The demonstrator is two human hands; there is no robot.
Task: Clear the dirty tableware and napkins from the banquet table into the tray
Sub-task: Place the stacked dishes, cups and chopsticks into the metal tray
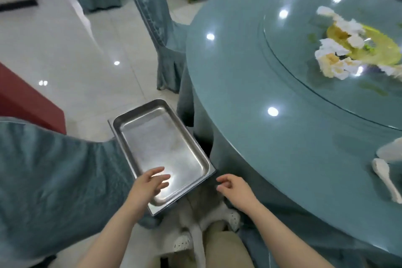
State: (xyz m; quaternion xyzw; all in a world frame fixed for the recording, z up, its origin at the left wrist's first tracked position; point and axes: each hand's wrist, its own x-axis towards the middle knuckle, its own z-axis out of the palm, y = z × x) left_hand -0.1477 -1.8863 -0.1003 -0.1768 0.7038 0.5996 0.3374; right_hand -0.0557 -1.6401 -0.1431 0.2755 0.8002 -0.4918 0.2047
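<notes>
Both hands are empty: the left hand (152, 183) hovers over the near end of the tray with its fingers spread and relaxed, and the right hand (233, 187) hangs just off the tray's near right corner, fingers loosely curled round nothing.

One round counter (261, 98), covered in blue-grey cloth under a glossy top, fills the right half of the view. One round glass turntable (315, 54) sits on it, toward the far right. Ceiling lights show as bright spots on both.

Chairs in the same blue-grey covers number two close by — one chair (43, 176) at the lower left, carrying the tray on its seat, and a second chair (152, 17) pushed up to the counter's far left edge. More covered chairs stand further back, blurred.

One tray (121, 119) — a rectangular steel pan with a raised rim and rounded corners, scuffed and dull across its floor, shiny where light strikes near the hand. It holds nothing and lies just left of the counter, its near corner overhanging the seat.

On the turntable lies one yellow-green plate (378, 50), with crumpled white napkins (330, 61) heaped on and around it; they are too bunched and blurred to count, several stained yellow.

One white spoon (385, 178) lies at the counter's right edge, beside a white dish (391, 150) cut off by the frame.
</notes>
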